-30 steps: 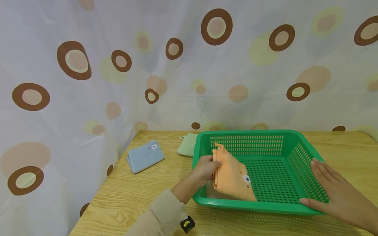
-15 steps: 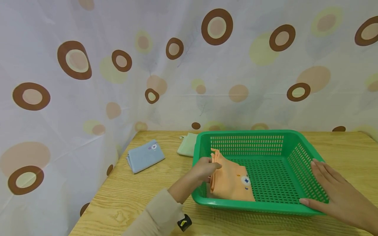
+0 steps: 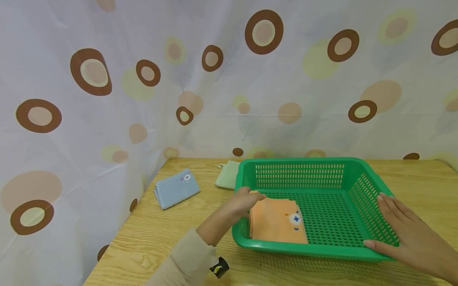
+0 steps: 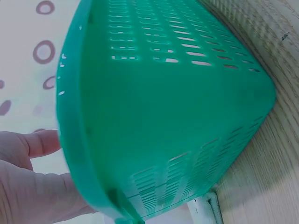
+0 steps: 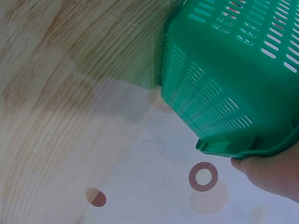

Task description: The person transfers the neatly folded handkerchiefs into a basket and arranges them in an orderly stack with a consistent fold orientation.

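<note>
A folded orange towel (image 3: 277,222) with an embroidered bear face lies in the near left part of a green plastic basket (image 3: 318,248). My left hand (image 3: 243,202) reaches over the basket's left rim and holds the towel's left edge, thumb on top; its other fingertips are mostly hidden. In the left wrist view, part of the left hand (image 4: 37,191) shows beyond the rim, which hides the towel. My right hand (image 3: 411,238) rests on the basket's near right corner with straight fingers, its thumb over the front rim. A right fingertip (image 5: 252,165) meets the rim in the right wrist view.
A folded blue towel (image 3: 177,189) lies on the wooden table (image 3: 154,242) to the left. Partly behind the basket's left side is a pale green towel (image 3: 228,176). A curtain with ringed dots (image 3: 222,91) hangs along the table's back and left sides.
The orange towel has gone from a tilted, raised position to lying flat in the basket. My left hand has moved slightly left with its edge. The right hand stays put.
</note>
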A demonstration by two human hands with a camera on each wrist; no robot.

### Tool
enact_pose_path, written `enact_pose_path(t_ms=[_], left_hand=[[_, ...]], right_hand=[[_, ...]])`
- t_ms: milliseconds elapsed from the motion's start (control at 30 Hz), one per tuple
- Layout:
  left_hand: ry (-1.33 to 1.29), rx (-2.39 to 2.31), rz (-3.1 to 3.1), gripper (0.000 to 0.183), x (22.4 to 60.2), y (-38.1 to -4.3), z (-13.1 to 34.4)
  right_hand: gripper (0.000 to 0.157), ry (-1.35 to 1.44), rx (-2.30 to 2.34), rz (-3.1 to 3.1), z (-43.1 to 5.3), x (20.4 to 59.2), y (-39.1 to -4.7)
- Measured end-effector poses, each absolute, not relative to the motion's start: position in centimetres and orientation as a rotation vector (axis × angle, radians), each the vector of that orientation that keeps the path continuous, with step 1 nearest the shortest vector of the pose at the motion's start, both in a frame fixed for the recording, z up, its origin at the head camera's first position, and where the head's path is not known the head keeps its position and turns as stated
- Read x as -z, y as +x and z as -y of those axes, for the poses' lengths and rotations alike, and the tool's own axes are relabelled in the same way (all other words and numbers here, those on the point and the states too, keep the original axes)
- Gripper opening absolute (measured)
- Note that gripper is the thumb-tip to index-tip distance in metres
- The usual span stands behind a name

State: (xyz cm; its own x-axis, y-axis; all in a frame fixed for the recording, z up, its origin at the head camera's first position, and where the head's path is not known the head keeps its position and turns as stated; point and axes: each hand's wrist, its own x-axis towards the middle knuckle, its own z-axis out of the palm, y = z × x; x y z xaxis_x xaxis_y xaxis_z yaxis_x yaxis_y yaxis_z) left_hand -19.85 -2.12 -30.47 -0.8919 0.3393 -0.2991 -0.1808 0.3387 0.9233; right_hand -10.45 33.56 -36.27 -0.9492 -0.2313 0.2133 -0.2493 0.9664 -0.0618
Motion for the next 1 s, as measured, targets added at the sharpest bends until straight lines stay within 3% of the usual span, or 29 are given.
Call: enact_pose_path(t_ms=[1000], left_hand=[[0.283,-1.96,-2.062,0.04,31.2,-21.0,5.6]], right_hand=[[0.102,0.355,-0.197,2.92,-33.4,36.1,-10.3]])
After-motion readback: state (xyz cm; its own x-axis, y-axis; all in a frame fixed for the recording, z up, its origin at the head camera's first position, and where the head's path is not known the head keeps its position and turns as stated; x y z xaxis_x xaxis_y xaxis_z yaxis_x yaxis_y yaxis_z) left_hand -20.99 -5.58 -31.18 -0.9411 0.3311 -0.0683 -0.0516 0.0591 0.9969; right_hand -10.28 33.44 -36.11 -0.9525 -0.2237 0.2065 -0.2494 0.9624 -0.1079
